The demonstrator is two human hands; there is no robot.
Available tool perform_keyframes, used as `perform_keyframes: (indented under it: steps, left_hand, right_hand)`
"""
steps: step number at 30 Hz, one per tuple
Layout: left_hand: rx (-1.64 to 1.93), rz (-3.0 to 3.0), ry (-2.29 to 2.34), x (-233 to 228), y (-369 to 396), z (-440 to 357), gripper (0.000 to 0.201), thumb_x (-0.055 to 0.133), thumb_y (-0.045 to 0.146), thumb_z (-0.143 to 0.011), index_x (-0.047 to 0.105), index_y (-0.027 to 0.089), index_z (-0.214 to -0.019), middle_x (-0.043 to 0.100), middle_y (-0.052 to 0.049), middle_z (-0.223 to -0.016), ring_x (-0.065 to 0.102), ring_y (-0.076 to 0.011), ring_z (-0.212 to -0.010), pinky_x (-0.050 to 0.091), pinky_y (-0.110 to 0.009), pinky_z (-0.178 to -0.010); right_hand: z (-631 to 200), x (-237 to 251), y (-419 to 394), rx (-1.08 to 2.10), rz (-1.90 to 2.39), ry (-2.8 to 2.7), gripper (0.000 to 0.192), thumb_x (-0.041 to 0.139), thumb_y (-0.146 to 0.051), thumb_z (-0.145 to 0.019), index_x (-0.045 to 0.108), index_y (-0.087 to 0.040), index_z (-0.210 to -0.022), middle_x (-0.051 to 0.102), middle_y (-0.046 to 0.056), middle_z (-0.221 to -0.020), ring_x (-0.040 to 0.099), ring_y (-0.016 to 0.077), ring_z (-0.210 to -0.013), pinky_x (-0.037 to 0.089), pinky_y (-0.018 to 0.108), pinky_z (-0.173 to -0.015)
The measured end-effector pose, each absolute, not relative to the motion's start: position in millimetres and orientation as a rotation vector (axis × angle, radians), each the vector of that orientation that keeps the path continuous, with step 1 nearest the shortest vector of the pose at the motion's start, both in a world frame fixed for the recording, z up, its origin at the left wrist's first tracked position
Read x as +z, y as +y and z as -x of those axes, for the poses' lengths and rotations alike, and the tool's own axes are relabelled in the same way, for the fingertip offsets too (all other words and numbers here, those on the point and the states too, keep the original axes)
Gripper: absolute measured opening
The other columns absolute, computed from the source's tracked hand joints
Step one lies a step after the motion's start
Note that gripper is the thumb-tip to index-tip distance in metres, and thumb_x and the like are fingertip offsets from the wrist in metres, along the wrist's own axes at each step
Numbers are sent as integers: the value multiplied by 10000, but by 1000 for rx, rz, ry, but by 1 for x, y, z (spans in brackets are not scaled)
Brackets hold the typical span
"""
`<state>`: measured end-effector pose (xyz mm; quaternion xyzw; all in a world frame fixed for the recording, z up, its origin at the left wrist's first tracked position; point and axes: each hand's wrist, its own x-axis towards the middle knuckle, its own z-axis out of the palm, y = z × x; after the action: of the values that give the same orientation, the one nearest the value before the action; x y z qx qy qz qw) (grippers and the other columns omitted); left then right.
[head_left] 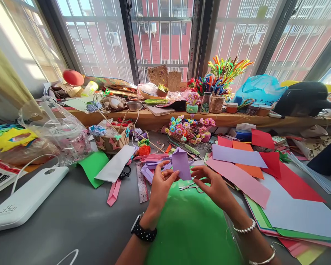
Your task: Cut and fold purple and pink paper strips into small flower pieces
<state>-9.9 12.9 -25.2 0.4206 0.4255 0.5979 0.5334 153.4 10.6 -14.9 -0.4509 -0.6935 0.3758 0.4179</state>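
Observation:
I hold a folded purple paper piece (181, 163) up in front of me over the table. My left hand (160, 187), with a black watch on the wrist, pinches its lower left edge. My right hand (213, 185), wearing bead bracelets, grips its lower right corner with the fingertips. Below the hands a large green sheet (190, 228) covers the grey table. Small scissors (189, 187) lie on the green sheet just under the paper.
Stacked coloured paper sheets (267, 176) spread to the right. A ruler (141, 182), pink strips and black scissors (124, 172) lie left of my hands. A white power bank (24, 200) sits at the far left. Paper flowers (189, 129) and craft clutter fill the window ledge.

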Motion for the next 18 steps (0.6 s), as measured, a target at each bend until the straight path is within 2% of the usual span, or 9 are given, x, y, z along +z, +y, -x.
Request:
perform_keyframes:
  steps: [4, 10, 14, 18]
  left_hand:
    - [1406, -1013, 1010, -23, 12, 9, 495, 654, 225, -657, 376, 169, -1063, 579, 44, -643, 586, -111, -628, 466, -248, -649]
    - [1382, -974, 985, -21, 12, 8, 625, 686, 197, -616, 340, 156, -1135, 567, 49, -649, 581, -104, -610, 464, -237, -634]
    - [1331, -925, 971, -22, 12, 8, 794, 722, 178, -568, 276, 161, -1225, 549, 54, -669, 583, -111, -595, 481, -256, -617]
    - [1328, -935, 989, -23, 12, 8, 872, 727, 183, -560, 225, 137, -1272, 558, 53, -635, 583, -119, -575, 475, -258, -609]
  right_hand:
    - [-158, -15, 11, 658, 1024, -1880, 238, 489, -183, -790, 551, -224, -1017, 620, 49, -932, 598, 154, -779, 504, 294, -676]
    - [-154, -18, 8, 264, 917, -2003, 166, 506, -176, -802, 666, -211, -830, 632, 58, -797, 592, 174, -752, 488, 288, -654]
    - [-152, -22, 10, 189, 904, -1999, 177, 495, -193, -817, 669, -207, -840, 627, 59, -767, 582, 164, -706, 478, 274, -616]
    - [-154, -22, 11, 285, 930, -2022, 163, 510, -215, -812, 669, -214, -847, 636, 47, -766, 587, 162, -702, 468, 271, -623]
